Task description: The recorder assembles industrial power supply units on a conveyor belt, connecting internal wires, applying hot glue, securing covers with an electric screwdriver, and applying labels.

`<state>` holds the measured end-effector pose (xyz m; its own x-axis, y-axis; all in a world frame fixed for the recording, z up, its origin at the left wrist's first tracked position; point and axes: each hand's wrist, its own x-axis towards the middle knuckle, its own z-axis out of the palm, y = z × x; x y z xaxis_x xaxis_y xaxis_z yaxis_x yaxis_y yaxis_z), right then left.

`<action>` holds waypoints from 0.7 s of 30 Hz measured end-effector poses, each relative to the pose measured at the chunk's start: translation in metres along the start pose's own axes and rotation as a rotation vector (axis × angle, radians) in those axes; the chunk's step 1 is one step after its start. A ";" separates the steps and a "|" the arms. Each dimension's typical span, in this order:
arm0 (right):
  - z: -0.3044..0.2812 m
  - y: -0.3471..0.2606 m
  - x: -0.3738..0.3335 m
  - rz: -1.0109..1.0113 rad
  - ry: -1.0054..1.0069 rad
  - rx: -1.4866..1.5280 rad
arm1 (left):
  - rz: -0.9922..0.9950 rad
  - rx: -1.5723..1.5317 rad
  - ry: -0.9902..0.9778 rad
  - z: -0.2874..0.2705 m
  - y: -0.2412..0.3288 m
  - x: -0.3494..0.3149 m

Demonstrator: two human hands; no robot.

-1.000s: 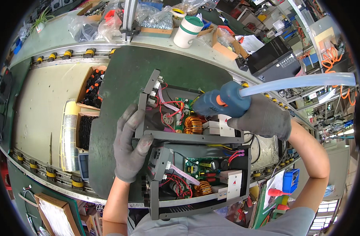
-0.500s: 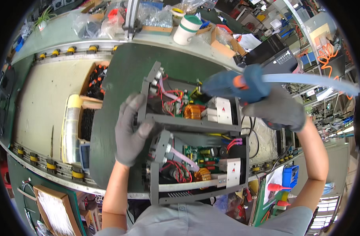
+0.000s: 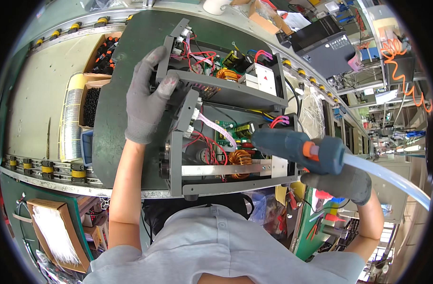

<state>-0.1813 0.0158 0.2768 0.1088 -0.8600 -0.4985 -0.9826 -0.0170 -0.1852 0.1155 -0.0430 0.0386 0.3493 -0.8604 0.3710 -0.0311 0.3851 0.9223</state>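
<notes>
Near the middle of the frame, the lower open casing [image 3: 228,190] sits with its circuit board [image 3: 222,136] exposed, and on my feed the blue glue gun [image 3: 285,144] hangs with its nozzle pointing left over it. My worry from this end is a stray bead: if the tip drips or the wrist tilts, glue could land on the copper coil [image 3: 240,157] or the red leads [image 3: 278,120]. A hot tip dipping too low might scorch insulation, and the thick translucent hose [image 3: 384,174] trailing toward the right edge could drag the aim off. Too firm a push at upper left might shove the upper casing [image 3: 226,89] into its neighbour. As for pose, I have the right hand [image 3: 342,183] closed around the gun's handle at lower right, much of the grip hidden behind the body. The left hand [image 3: 147,102], upper left of centre, has thumb and fingers spread against the upper casing's left end; how hard it presses, I cannot tell.
</notes>
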 end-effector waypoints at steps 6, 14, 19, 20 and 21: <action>0.006 -0.017 0.011 0.016 -0.019 -0.144 | 0.029 0.037 0.003 0.000 0.002 -0.001; 0.011 -0.015 0.017 -0.075 0.016 -0.306 | 0.037 0.022 0.004 0.000 0.004 0.000; 0.009 -0.021 0.020 -0.006 -0.014 -0.290 | -0.047 -0.030 -0.009 0.000 0.006 -0.002; 0.006 -0.025 0.020 0.028 -0.042 -0.262 | -0.050 -0.029 -0.011 0.000 0.006 -0.002; 0.004 -0.030 0.020 0.054 -0.054 -0.262 | -0.053 -0.027 -0.014 0.000 0.006 -0.002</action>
<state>-0.1494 0.0010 0.2693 0.0560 -0.8348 -0.5477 -0.9919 -0.1092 0.0650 0.1145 -0.0389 0.0437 0.3365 -0.8845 0.3232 0.0126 0.3474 0.9376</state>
